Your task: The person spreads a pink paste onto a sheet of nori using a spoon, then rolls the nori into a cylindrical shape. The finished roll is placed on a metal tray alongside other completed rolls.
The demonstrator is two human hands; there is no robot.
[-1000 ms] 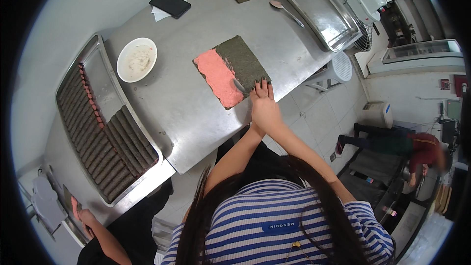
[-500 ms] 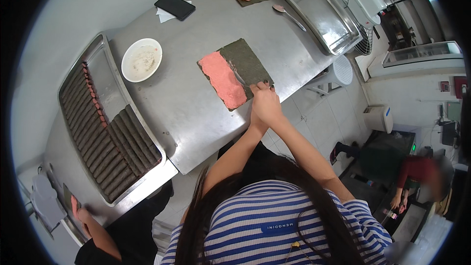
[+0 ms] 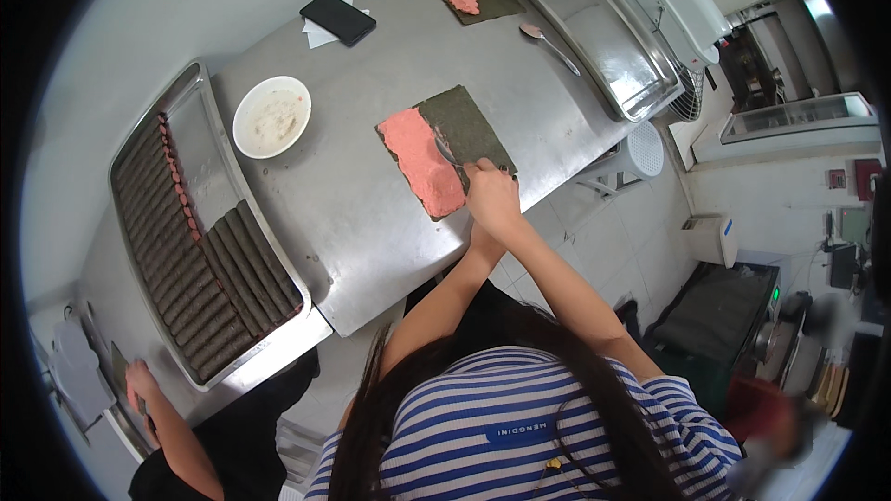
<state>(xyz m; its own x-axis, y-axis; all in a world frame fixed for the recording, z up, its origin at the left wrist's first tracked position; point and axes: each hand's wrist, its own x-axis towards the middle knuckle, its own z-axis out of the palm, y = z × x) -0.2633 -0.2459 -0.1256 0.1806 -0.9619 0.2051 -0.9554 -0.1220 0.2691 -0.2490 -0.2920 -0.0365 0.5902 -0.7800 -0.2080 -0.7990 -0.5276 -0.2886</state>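
Now we see the right hand (image 3: 495,197) with its fingers curled about the handle of a spoon (image 3: 445,150), where a second ago they lie stretched out flatter over the sheet. The spoon's bowl has also moved up the sheet, farther from the near edge of the bench (image 3: 343,223), and it rests along the inner border of the pink paste (image 3: 418,158).

The dark green sheet (image 3: 473,125) lies flat by the bench's near edge, about midway along it. Paste covers its left half and the right half is bare, much as before, so we judge that this shift neatens the border more than it adds coverage.

We cannot tell how the left hand (image 3: 484,239) is set: it is mostly hidden under the right one.

At the bench's left end, we find a metal tray (image 3: 198,130) with rows of dark rolls (image 3: 176,288), and a white bowl (image 3: 243,134) just beside it. Toward the far edge, a second sheet (image 3: 501,5) carries its own lump of paste, near a loose spoon (image 3: 557,51).
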